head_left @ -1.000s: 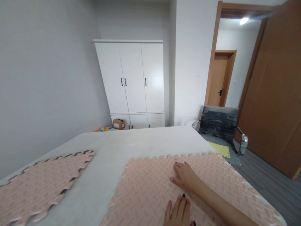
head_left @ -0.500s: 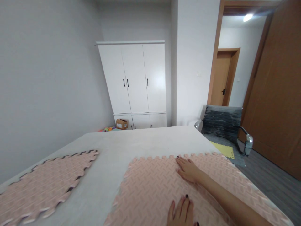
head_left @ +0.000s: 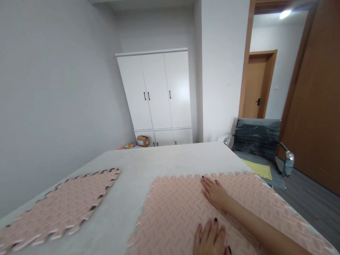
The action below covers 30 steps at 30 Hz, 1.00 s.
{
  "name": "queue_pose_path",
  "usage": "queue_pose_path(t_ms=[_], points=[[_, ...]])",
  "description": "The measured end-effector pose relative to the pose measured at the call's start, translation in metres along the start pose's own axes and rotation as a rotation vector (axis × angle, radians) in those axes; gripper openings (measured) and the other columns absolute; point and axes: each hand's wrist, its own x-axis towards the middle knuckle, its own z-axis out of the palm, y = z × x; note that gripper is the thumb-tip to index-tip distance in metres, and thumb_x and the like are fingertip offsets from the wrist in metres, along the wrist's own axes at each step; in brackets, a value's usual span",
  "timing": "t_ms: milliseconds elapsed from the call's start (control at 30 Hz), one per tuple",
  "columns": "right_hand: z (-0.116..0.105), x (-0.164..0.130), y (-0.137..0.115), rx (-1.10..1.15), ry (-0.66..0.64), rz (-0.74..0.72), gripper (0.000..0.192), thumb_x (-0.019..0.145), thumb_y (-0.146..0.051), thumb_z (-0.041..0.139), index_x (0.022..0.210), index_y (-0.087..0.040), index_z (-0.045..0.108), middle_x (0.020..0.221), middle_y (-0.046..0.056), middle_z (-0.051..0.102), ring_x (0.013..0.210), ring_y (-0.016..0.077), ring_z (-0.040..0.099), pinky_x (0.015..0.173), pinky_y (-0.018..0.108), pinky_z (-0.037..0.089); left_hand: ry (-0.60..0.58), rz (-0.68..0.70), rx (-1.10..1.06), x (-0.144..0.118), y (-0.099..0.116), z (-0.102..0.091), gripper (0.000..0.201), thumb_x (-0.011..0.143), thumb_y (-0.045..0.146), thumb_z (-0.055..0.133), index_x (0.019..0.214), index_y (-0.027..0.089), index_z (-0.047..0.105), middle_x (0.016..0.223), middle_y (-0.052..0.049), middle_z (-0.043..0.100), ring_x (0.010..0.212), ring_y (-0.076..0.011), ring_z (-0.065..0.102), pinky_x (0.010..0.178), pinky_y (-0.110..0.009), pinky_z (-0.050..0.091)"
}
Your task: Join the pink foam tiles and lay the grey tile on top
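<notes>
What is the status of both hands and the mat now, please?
Left hand and right hand flat, open, on the near pink foam mat. Second pink mat lies apart, left. Nothing between them.

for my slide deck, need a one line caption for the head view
Both hands, left hand and right hand, press flat on a pink foam mat.

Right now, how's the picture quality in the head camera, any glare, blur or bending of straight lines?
Head view: sharp over the near pink foam mat and both hands, right hand, left hand; the ceiling lamp in the doorway blows out white; wide-angle bending tilts the white wardrobe and the wooden door; light is soft and even, with only faint shadows on the table.
</notes>
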Motion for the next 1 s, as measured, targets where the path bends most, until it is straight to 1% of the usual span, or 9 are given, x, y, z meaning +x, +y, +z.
queue_pose_path(t_ms=[133, 233, 533, 667, 733, 800, 833, 933, 1000], points=[[0.002, 0.000, 0.001, 0.054, -0.049, 0.011, 0.066, 0.090, -0.052, 0.010, 0.143, -0.015, 0.022, 0.149, 0.009, 0.023, 0.138, 0.0241, 0.018, 0.110, 0.053, 0.016, 0.020, 0.049, 0.037, -0.001, 0.002, 0.009, 0.027, 0.074, 0.032, 0.051, 0.098, 0.032, 0.063, 0.096, 0.004, 0.071, 0.089, -0.0179, 0.062, 0.084, -0.035, 0.042], [0.002, -0.001, 0.003, 0.074, -0.065, 0.013, 0.067, 0.089, -0.054, 0.009, 0.143, -0.016, 0.021, 0.150, 0.007, 0.022, 0.138, 0.0235, 0.016, 0.110, 0.053, 0.013, -0.003, 0.030, 0.049, -0.003, 0.003, 0.013, 0.030, 0.071, 0.029, 0.053, 0.100, 0.033, 0.062, 0.097, 0.004, 0.071, 0.091, -0.0184, 0.060, 0.087, -0.036, 0.041], [0.001, -0.003, 0.006, 0.089, -0.066, 0.004, 0.066, 0.089, -0.055, 0.012, 0.143, -0.017, 0.023, 0.150, 0.007, 0.023, 0.138, 0.0242, 0.017, 0.110, 0.053, 0.012, 0.014, 0.098, 0.045, 0.003, 0.000, 0.011, 0.031, 0.070, 0.035, 0.050, 0.098, 0.032, 0.064, 0.092, -0.001, 0.070, 0.096, -0.0228, 0.056, 0.088, -0.040, 0.039], [-0.003, -0.003, 0.007, 0.086, -0.069, 0.002, 0.066, 0.089, -0.055, 0.013, 0.143, -0.018, 0.023, 0.149, 0.007, 0.023, 0.138, 0.0251, 0.017, 0.110, 0.053, 0.012, -0.041, 0.131, 0.039, 0.000, 0.002, 0.009, 0.033, 0.072, 0.037, 0.051, 0.102, 0.034, 0.064, 0.095, 0.000, 0.071, 0.096, -0.0221, 0.059, 0.087, -0.039, 0.041], [-0.005, -0.004, 0.008, 0.094, -0.069, -0.003, 0.066, 0.088, -0.056, 0.016, 0.142, -0.019, 0.024, 0.149, 0.007, 0.024, 0.137, 0.0260, 0.018, 0.109, 0.054, 0.014, -0.093, 0.117, 0.034, -0.004, -0.008, 0.000, 0.032, 0.073, 0.036, 0.052, 0.104, 0.037, 0.062, 0.100, 0.000, 0.071, 0.096, -0.0198, 0.061, 0.083, -0.035, 0.045], [-0.007, -0.005, 0.009, 0.113, -0.074, -0.015, 0.066, 0.088, -0.057, 0.018, 0.142, -0.021, 0.025, 0.149, 0.007, 0.024, 0.137, 0.0267, 0.020, 0.108, 0.054, 0.015, -0.153, 0.031, 0.060, -0.008, -0.035, -0.019, 0.032, 0.075, 0.033, 0.054, 0.106, 0.036, 0.062, 0.107, -0.002, 0.069, 0.099, -0.0198, 0.062, 0.080, -0.033, 0.049], [-0.008, -0.005, 0.010, 0.121, -0.074, -0.021, 0.066, 0.087, -0.057, 0.019, 0.142, -0.021, 0.025, 0.149, 0.007, 0.025, 0.137, 0.0269, 0.020, 0.108, 0.054, 0.016, -0.180, -0.020, 0.071, -0.009, -0.055, -0.033, 0.033, 0.075, 0.033, 0.055, 0.107, 0.033, 0.062, 0.111, -0.005, 0.067, 0.103, -0.0215, 0.062, 0.080, -0.034, 0.050], [-0.009, -0.006, 0.011, 0.126, -0.055, -0.031, 0.066, 0.087, -0.057, 0.020, 0.142, -0.021, 0.025, 0.149, 0.007, 0.026, 0.137, 0.0277, 0.020, 0.108, 0.055, 0.015, -0.234, -0.220, 0.066, -0.011, -0.140, -0.087, 0.034, 0.075, 0.028, 0.050, 0.106, 0.027, 0.063, 0.118, -0.006, 0.064, 0.111, -0.0223, 0.057, 0.087, -0.038, 0.050], [-0.009, -0.007, 0.011, 0.121, -0.041, -0.035, 0.066, 0.087, -0.058, 0.021, 0.142, -0.021, 0.027, 0.148, 0.007, 0.027, 0.136, 0.0284, 0.021, 0.108, 0.055, 0.016, -0.301, -0.475, 0.121, -0.013, -0.204, -0.126, 0.033, 0.074, 0.037, 0.047, 0.099, 0.025, 0.064, 0.109, -0.005, 0.068, 0.104, -0.0228, 0.061, 0.088, -0.040, 0.050]])
